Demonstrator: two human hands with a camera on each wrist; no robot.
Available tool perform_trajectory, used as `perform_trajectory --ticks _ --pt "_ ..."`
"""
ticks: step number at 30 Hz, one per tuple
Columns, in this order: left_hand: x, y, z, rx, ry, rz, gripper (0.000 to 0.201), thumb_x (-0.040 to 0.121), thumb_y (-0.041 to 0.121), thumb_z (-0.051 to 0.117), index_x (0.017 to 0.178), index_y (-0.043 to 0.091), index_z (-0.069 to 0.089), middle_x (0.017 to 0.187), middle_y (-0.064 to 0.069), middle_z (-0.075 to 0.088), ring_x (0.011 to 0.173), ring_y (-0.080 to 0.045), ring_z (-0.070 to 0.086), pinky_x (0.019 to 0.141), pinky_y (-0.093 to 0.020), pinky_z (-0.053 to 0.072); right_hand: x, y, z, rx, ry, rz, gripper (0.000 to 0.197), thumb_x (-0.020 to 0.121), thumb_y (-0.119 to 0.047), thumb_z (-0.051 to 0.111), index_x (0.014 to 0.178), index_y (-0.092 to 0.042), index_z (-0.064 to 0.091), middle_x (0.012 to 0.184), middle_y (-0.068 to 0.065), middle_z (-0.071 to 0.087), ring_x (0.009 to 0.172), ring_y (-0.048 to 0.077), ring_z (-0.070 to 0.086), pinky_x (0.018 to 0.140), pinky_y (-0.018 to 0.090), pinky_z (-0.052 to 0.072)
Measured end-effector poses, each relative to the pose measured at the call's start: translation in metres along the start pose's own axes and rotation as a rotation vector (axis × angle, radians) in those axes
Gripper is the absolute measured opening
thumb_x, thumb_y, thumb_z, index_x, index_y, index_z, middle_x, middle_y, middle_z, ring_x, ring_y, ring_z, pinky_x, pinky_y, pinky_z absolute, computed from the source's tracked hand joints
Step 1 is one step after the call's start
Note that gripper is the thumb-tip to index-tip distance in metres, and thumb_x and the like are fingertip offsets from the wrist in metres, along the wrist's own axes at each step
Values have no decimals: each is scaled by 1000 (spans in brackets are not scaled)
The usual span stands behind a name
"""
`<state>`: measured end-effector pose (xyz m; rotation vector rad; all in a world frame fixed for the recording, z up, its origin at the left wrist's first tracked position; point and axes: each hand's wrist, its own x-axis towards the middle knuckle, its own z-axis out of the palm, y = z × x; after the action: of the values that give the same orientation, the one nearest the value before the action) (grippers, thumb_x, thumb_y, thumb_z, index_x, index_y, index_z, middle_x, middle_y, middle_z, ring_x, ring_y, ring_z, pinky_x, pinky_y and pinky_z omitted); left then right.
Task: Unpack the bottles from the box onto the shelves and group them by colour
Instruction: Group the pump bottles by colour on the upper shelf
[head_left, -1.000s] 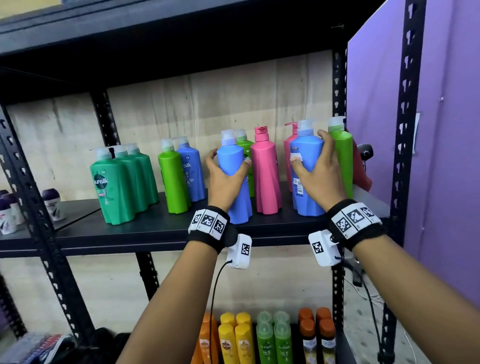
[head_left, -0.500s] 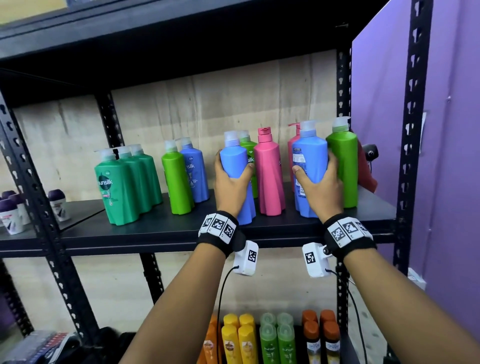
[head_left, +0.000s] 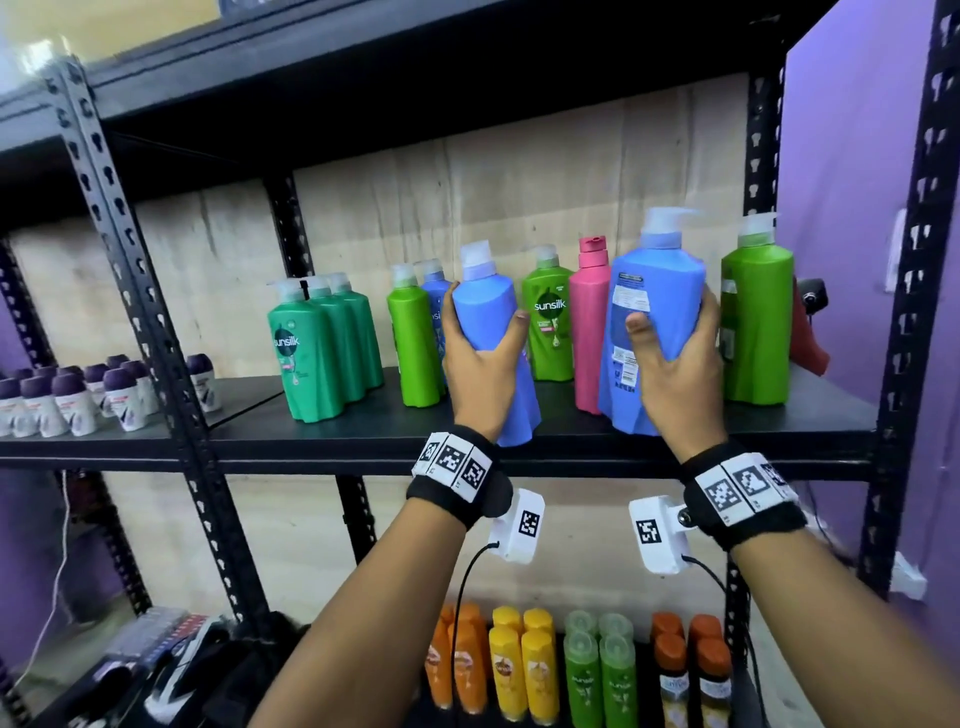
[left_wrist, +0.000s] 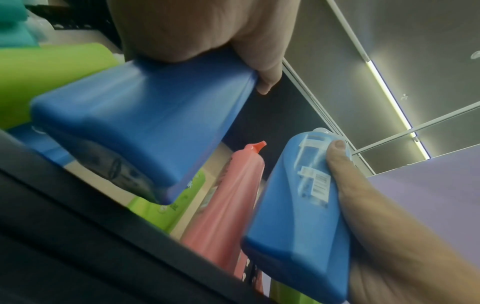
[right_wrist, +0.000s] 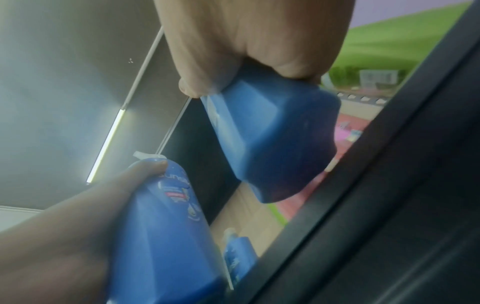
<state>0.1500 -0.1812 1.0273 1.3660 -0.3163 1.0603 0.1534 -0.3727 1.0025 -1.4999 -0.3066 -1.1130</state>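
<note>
My left hand (head_left: 480, 353) grips a blue pump bottle (head_left: 491, 322) at the front of the black shelf (head_left: 571, 441); the left wrist view shows this bottle (left_wrist: 145, 115) with its base raised off the shelf. My right hand (head_left: 675, 353) grips a second, larger blue bottle (head_left: 654, 312), label towards me, also lifted and tilted; its base (right_wrist: 275, 144) shows in the right wrist view. Behind stand a pink bottle (head_left: 589, 322), green bottles (head_left: 548, 322) (head_left: 756, 322) (head_left: 413, 343) and another blue bottle (head_left: 435, 306).
Three teal-green bottles (head_left: 317, 353) stand at the shelf's left. Small purple-capped roll-ons (head_left: 78, 395) fill the neighbouring shelf. Orange, yellow and green bottles (head_left: 524, 665) line the lower shelf. A steel upright (head_left: 904, 312) and purple wall (head_left: 852, 182) bound the right side.
Both blue bottles have come up off the shelf and towards me, each tilted in its hand. The camera has drawn closer to the shelf.
</note>
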Motion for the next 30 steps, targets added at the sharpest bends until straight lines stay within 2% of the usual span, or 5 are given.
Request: perform_trajectory --ticks 3,7,11,19,30 --pt "4 5 -15 19 12 25 61 86 23 79 139 17 48 122 -2 66 94 -11 66 74 -16 52 -10 -15 19 97 -71 -12 84 86 -74 55 148 -23 34 137 -5 58 117 11 61 97 32 51" --pt "12 11 -41 47 13 50 54 86 22 78 133 19 50 121 4 65 103 -15 65 86 -24 54 -21 -30 45 127 -122 -103 78 91 -64 59 150 -19 34 140 -10 53 123 0 54 100 16 43" --pt "20 14 -70 89 39 37 61 84 30 79 137 24 49 123 14 65 106 -5 65 91 -25 54 -36 -41 67 178 -160 -107 67 93 -65 54 143 -23 38 119 -39 55 104 -26 51 80 -4 36" --pt "37 15 -120 115 85 9 62 81 38 80 135 30 51 118 0 68 102 -29 68 88 -56 57 -58 -55 115 177 -244 -78 63 94 -60 55 146 -30 35 123 -27 59 104 -22 53 83 -2 38" --pt "57 3 -152 152 94 -22 50 82 34 80 125 36 53 107 0 69 89 -32 68 78 -53 59 -68 -56 164 87 -296 -24 61 98 -55 53 148 -29 31 133 -5 60 108 10 61 80 16 42"
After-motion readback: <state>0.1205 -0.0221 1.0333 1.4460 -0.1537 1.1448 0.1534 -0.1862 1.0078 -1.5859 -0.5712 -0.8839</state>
